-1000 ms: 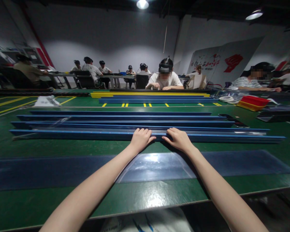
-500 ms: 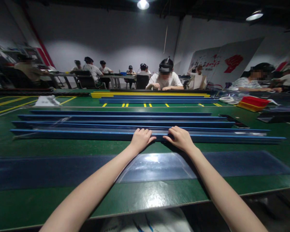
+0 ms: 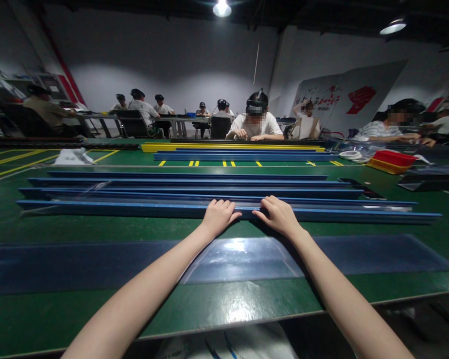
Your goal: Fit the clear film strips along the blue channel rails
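Observation:
Several long blue channel rails lie side by side across the green table (image 3: 97,229). My left hand (image 3: 217,215) and my right hand (image 3: 277,214) both rest on the nearest blue rail (image 3: 115,210), fingers curled over its top edge, thumbs pointing toward each other. The two hands sit close together near the rail's middle. A long clear plastic strip (image 3: 247,257) lies flat on the table between me and the rail, under my forearms.
Further rails, blue and yellow (image 3: 232,147), lie at the table's far side where a person in white (image 3: 255,124) sits. A red and yellow tray (image 3: 391,159) stands at the far right. A dark flat object (image 3: 362,187) lies right of the rails. Other people sit at distant tables.

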`<state>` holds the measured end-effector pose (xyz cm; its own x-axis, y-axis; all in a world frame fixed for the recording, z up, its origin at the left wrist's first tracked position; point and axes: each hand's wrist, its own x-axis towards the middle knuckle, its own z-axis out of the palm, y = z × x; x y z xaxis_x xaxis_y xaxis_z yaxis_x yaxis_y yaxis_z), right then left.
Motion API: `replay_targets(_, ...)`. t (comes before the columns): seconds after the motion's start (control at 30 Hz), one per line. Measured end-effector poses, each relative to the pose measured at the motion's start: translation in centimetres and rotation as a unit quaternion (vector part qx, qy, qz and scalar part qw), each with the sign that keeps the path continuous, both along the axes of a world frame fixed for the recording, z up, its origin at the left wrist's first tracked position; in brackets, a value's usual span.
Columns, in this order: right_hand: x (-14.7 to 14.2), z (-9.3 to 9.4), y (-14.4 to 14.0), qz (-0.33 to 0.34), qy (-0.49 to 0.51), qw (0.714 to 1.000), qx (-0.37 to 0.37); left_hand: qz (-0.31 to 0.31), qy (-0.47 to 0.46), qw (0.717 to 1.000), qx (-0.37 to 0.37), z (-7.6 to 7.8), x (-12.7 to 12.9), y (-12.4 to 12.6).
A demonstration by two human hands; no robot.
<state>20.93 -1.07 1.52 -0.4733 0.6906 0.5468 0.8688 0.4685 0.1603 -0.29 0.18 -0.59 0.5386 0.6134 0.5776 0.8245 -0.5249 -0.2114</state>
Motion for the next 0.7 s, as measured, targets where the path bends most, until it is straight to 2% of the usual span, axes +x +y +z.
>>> replay_targets(0.5, -1.1, -0.6, 0.2, 0.014, 0.008, 1.0, -0.017, 0.002, 0.005, 1.0, -0.003, 0.1, 0.1, -0.1)
replay_targets(0.7, -1.0, -0.5, 0.2, 0.015, 0.009, 1.0, -0.015, 0.02, 0.0, 1.0, -0.003, 0.2, 0.3, -0.1)
